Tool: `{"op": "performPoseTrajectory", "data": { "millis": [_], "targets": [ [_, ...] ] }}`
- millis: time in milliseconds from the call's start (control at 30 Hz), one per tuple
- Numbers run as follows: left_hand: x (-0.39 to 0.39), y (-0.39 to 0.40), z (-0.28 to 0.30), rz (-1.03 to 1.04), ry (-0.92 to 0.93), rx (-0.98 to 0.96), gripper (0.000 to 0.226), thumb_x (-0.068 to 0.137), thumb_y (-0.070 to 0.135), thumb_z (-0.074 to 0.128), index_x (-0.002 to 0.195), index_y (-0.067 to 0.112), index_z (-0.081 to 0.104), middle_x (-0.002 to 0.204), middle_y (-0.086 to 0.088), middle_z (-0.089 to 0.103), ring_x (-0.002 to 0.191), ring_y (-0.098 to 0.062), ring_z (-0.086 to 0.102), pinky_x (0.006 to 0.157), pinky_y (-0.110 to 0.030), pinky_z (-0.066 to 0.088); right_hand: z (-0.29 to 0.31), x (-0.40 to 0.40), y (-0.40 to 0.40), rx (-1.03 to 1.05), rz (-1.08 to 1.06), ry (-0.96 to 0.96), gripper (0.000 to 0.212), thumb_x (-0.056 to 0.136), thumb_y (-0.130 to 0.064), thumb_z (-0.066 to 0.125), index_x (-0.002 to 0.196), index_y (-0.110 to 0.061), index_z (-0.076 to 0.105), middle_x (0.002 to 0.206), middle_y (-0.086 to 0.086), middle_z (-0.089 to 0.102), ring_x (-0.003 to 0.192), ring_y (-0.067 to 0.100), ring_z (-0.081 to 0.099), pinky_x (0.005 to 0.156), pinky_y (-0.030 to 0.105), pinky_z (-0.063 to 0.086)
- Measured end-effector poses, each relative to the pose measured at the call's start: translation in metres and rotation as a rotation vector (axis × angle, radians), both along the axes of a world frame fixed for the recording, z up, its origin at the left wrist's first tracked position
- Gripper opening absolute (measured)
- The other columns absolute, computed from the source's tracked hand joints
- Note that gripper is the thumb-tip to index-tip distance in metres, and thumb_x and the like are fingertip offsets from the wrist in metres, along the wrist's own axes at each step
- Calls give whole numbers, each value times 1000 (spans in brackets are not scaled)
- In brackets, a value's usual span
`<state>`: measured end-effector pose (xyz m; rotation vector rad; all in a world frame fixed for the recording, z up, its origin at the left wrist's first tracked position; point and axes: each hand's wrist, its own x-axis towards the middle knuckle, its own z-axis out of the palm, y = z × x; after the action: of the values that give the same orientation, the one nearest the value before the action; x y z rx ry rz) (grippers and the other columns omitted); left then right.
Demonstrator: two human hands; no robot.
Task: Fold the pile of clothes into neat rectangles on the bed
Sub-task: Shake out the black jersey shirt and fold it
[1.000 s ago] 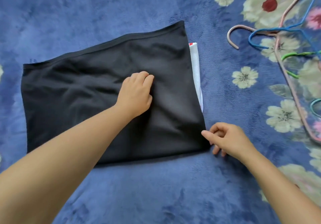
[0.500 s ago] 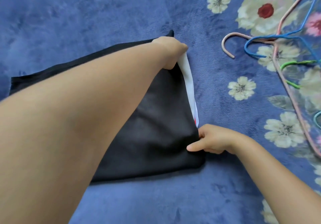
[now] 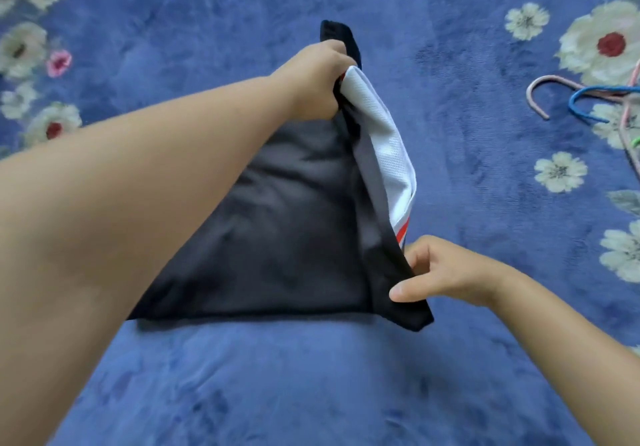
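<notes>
- Bed: covered by a blue plush blanket with a flower print; bare blue pile fills the near part, below the black garment.
- Black garment: lies on the bed at mid-frame. Near edge flat on the blanket; right edge lifted off it at both ends.
- Right hand: at the near right corner of the black garment. Thumb lies across the top of the fabric, fingers curled beneath the raised edge, so the corner is pinched. A black tip of the corner hangs out past the hand, toward the near side.
- White mesh panel: shows along the lifted right edge of the black garment, between the two hands; red and dark stripes at its near end, just beyond the right hand.
- Left forearm: crosses over the left half of the black garment and hides it.
- Left hand: at the far right corner of the black garment, closed in a fist round bunched black and white fabric, held up off the bed. A black strip sticks out beyond the knuckles.
- Hangers: pink, blue and green, on the blanket well to the right of the black garment, partly cut by the frame edge.
</notes>
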<state>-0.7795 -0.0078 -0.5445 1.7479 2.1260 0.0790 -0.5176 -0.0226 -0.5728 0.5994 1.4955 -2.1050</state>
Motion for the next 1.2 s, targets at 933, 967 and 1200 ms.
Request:
{"op": "performPoseTrajectory", "data": {
  "millis": [933, 967, 1200],
  "targets": [
    [-266, -229, -52, -741, 285, 83, 24, 81, 10, 55, 97, 8, 71, 122, -26, 57, 107, -54, 52, 92, -61, 39, -35, -244, -308, 1415, -157, 147, 12, 58, -17, 31, 56, -17, 19, 46, -1, 25, 46, 14, 12, 53, 14, -10],
    [-269, -233, -59, -662, 278, 74, 28, 86, 11, 54, 110, 13, 68, 134, -23, 49, 120, -51, 43, 102, -60, 31, -38, -244, -312, 1430, -136, 146, 10, 58, -16, 30, 54, -18, 20, 44, -1, 31, 46, 14, 13, 52, 15, -10],
    [-262, -269, -91, -67, 141, 10, 50, 93, 8, 35, 142, 14, 37, 154, -11, 20, 140, -38, 15, 109, -53, 19, -61, -225, -331, 1434, 20, 248, 5, 61, -11, 32, 60, -16, 34, 54, 1, 38, 48, 17, 20, 47, 23, 13]
  ]
}}
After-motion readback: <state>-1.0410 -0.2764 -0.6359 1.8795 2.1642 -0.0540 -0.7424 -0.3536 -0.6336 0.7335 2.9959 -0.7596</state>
